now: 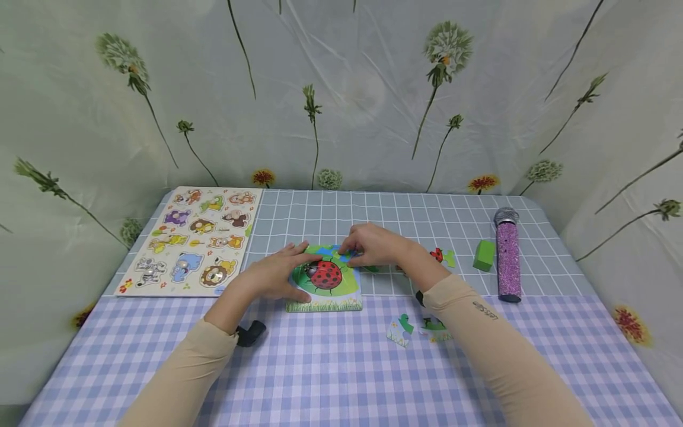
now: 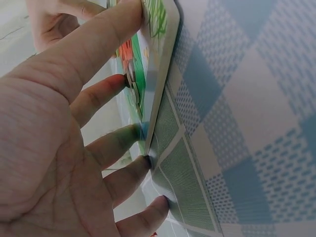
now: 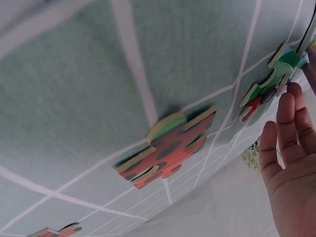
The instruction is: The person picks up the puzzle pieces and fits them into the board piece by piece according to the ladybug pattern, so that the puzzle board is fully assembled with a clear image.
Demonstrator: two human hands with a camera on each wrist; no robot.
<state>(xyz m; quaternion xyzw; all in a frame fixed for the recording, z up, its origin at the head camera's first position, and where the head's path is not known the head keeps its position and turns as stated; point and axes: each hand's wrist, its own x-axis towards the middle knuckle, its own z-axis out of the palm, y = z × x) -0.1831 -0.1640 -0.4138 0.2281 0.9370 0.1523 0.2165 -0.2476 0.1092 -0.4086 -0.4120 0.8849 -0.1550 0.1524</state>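
A square puzzle board (image 1: 329, 306) with a ladybug picture lies at the table's middle. My left hand (image 1: 274, 274) rests on its left side with fingers spread; in the left wrist view the thumb (image 2: 94, 42) lies on the grassy edge. At the top right corner of the board, my right hand (image 1: 370, 244) pinches a blue-and-green puzzle piece (image 1: 349, 254) between thumb and index finger, largely hidden. Beside the board lies a green-and-red puzzle piece (image 3: 276, 74). A red spotted puzzle piece (image 3: 170, 148) lies below the right wrist.
More loose pieces (image 1: 400, 330) lie at the right, partly under the right forearm. An animal peg board (image 1: 251, 252) stands at the left. A green block (image 1: 484, 255) and a glittery pink microphone (image 1: 508, 255) lie at the far right. A curtain (image 1: 368, 148) hangs behind.
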